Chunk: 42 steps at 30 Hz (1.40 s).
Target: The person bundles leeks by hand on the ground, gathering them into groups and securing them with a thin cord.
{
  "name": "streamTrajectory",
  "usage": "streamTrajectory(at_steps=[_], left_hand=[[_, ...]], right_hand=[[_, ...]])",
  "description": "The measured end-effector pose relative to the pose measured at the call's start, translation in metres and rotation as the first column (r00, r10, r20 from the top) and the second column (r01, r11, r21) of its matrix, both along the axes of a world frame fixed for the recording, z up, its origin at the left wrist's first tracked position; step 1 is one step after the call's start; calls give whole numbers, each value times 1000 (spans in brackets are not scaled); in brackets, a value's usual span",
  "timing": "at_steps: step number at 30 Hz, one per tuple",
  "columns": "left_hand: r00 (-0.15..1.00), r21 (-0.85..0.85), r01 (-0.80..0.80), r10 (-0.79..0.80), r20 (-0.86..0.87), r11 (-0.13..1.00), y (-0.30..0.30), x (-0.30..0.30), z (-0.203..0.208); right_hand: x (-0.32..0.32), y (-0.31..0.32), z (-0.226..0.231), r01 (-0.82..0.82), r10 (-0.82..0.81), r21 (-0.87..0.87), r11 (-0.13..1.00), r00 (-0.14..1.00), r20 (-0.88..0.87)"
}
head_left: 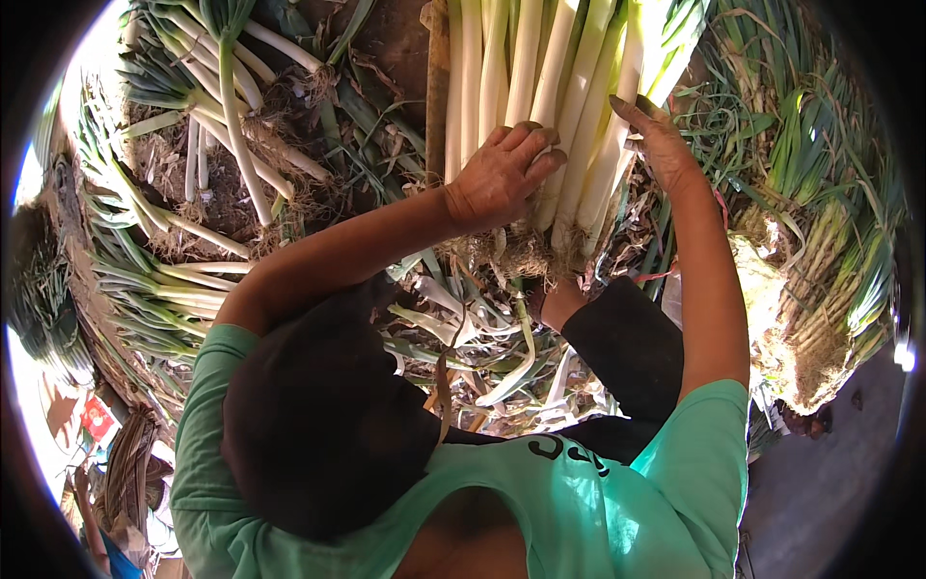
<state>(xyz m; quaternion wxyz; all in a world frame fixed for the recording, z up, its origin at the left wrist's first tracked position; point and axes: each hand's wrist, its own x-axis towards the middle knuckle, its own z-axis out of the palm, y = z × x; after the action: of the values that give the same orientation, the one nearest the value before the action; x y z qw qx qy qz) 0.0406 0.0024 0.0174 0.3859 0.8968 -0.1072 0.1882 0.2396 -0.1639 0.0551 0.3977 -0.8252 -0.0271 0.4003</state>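
In front of me lies a row of thick white leeks [522, 72], side by side, with their roots [526, 253] toward me and green leaves at the far end. My left hand [506, 174] rests across the shafts near the root end, its fingers curled over them. At the bundle's right side my right hand [661, 145] grips the outermost leek, its thumb and fingers reaching round the edge. Part of the fingers is hidden behind that leek. A wooden strip [437, 96] runs along the bundle's left side.
Loose leeks [236, 125] lie scattered at the left. More leeks [188, 289] are piled nearer on that side. A tall heap of green-leaved bundles [810, 193] stands at the right. Peeled leaves [511, 372] litter the ground below my hands, by my dark trouser leg [627, 343].
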Motion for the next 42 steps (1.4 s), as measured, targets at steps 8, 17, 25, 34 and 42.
streamTrajectory(at_steps=[8,17,25,34,42], left_hand=[[880,125,-126,170,-444,984,-4,7,7],[915,-19,-51,39,-401,999,-10,-9,-9],[918,-115,83,-121,-377,990,-22,-64,-7],[944,-70,280,-288,-163,957,-4,-37,8],[935,33,353,-352,-51,935,-28,-27,-18]], right_hand=[[-33,40,17,179,-216,193,965,957,195],[-23,46,10,-80,122,-154,985,951,283],[-57,42,-1,-269,546,-545,794,709,446],[-58,44,-1,-284,475,-485,827,815,333],[-16,65,-17,-125,309,-353,927,787,533]])
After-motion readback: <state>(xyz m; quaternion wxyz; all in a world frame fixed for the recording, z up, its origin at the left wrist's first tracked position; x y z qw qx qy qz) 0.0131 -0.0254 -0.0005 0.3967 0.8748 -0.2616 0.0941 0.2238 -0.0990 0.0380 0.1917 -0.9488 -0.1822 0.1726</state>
